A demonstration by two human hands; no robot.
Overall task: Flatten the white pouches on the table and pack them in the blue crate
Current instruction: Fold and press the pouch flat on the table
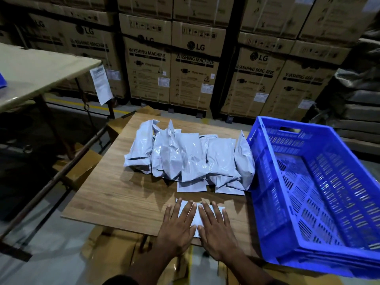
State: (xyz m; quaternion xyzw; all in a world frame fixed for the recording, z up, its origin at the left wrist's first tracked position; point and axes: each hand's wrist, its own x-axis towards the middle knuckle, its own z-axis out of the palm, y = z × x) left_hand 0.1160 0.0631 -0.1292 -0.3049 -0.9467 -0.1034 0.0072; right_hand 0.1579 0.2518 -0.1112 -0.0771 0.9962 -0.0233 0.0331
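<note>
From the head view, both hands lie flat, side by side, on one white pouch (197,218) at the near edge of the desk (115,192). The left hand (176,229) has its fingers (186,212) straight and slightly spread, pressing the pouch's left part; the right hand (218,231) presses its right part with straight fingers, gripping nothing. Farther back on the desk, a heap of puffed white pouches (191,155) stands in a row, its right end touching the blue crate (265,182). The crate sits to the right, tilted, overhanging the desk. Stacked cardboard boxes (193,64) marked as washing machines fill the far wall, and a pale table (39,68) stands far left.
</note>
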